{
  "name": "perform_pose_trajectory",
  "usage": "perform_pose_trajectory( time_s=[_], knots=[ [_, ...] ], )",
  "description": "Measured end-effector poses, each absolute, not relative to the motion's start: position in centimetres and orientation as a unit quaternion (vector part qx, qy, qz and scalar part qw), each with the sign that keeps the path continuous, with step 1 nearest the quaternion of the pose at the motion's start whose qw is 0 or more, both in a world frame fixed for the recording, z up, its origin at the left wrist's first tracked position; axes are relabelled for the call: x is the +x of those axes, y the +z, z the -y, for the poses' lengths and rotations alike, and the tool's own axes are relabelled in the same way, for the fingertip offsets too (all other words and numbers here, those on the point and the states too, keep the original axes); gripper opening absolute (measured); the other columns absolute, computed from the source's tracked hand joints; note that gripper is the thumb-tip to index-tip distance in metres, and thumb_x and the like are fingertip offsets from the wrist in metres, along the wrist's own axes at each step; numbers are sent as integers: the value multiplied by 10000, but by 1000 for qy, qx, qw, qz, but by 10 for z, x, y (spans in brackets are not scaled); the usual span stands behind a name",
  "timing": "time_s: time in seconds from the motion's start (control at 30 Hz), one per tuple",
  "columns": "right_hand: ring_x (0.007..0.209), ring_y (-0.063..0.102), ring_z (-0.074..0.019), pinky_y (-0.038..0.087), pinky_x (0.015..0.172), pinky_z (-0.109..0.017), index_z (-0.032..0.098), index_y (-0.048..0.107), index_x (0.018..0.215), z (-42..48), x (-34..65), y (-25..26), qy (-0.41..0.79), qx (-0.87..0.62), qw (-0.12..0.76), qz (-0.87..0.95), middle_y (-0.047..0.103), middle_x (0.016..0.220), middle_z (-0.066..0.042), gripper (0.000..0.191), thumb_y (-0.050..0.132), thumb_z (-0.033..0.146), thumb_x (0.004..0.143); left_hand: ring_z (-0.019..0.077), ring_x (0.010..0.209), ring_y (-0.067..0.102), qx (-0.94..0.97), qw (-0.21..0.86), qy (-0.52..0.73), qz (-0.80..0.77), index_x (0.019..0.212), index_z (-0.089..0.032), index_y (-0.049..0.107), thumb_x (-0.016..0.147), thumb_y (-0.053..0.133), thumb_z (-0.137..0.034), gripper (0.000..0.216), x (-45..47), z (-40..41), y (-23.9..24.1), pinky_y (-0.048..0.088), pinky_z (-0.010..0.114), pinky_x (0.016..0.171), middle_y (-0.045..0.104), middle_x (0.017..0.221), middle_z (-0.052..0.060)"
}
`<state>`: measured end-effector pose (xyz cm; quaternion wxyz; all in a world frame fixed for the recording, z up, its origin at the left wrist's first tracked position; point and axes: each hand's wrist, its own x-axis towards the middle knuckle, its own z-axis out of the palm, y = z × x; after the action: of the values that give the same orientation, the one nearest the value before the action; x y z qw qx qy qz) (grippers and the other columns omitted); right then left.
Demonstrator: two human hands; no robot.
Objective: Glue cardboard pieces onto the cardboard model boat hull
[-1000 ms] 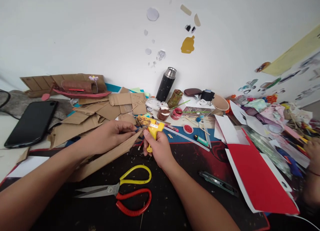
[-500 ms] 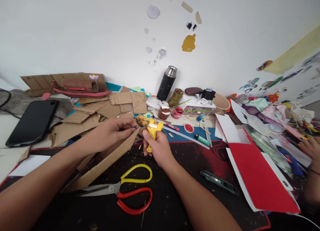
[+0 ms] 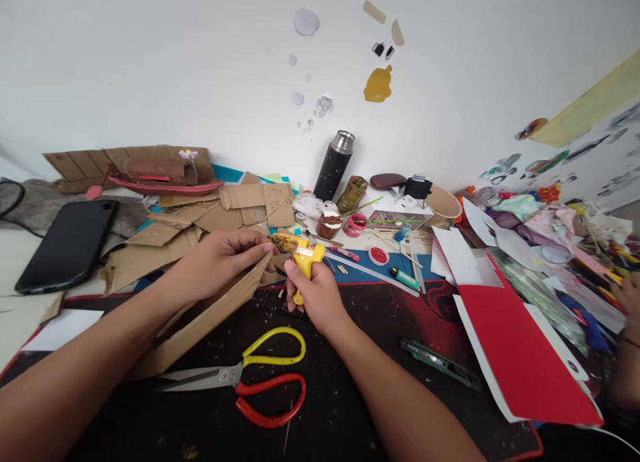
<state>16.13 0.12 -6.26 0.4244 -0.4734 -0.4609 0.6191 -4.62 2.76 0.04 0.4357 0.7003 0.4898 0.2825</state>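
My right hand is closed round the grip of a yellow hot glue gun, whose nozzle points left. My left hand pinches the top end of a long folded cardboard strip right at the nozzle. The strip slopes down to the left over the dark mat. Below both hands lie large scissors with one yellow and one red handle.
Cardboard scraps pile up at the back left beside a black tablet. A black flask, small paint jars, a utility knife and a red folder lie to the right. Another person's hand shows at the right edge.
The cardboard strip's lower end has shifted slightly, and my left hand's pinch has stayed at the glue gun nozzle. The right hand has hardly moved.
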Motion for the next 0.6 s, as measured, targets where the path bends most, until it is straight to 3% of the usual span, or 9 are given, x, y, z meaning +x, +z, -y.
perform_pose_trajectory(
  time_s=[0.23, 0.4, 0.6],
  knots=[
    [372, 515, -95, 368, 391, -206, 231, 581, 711, 0, 162, -63, 622, -472, 417, 465, 559, 490, 65, 566, 798, 736, 850, 198, 484, 659, 615, 519, 303, -511, 965, -220, 702, 862, 685, -846, 635, -42, -25, 1, 514, 294, 538, 707, 555, -33],
    [385, 540, -99, 370, 399, -208, 232, 577, 706, 0, 162, -63, 617, -480, 414, 467, 564, 506, 63, 575, 796, 745, 846, 202, 508, 656, 608, 495, 297, -544, 899, -226, 696, 810, 648, -907, 689, -40, -26, 4, 515, 310, 559, 713, 577, -23],
    [381, 515, -98, 377, 411, -214, 232, 574, 677, 0, 162, -63, 609, -486, 403, 480, 545, 475, 56, 594, 754, 764, 869, 186, 560, 593, 606, 412, 300, -610, 753, -222, 675, 904, 602, -805, 607, -53, -35, -7, 431, 294, 588, 655, 567, -37]
  ],
)
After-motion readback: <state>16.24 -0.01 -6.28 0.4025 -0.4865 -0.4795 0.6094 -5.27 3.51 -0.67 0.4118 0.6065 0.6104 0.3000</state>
